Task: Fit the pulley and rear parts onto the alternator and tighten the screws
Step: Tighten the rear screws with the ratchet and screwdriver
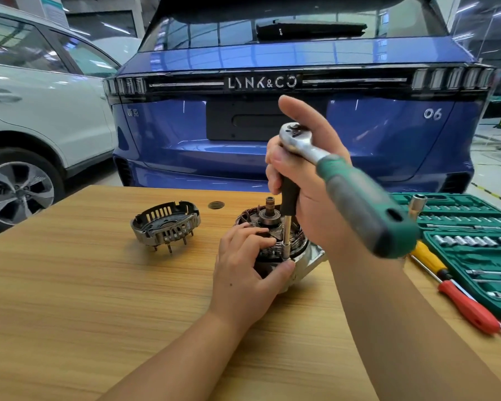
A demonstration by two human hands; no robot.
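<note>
The alternator body (307, 257) stands on the wooden table (99, 285) with its copper windings and shaft (269, 211) pointing up. My left hand (243, 273) grips its near side, fingers on the windings and thumb at the rim. My right hand (307, 180) holds a ratchet (353, 183) with a green handle at its head, and the black extension with a socket (287, 235) stands upright on a screw at the alternator's rim. The rear cover (165, 224), a slotted metal ring with pins, lies apart on the left.
An open green socket set case (475, 247) lies at the right edge, with a yellow screwdriver (430, 260) and a red one (469, 308) beside it. A small round cap (216, 204) sits in the tabletop. A blue car (272, 125) and a white car (41, 111) stand behind.
</note>
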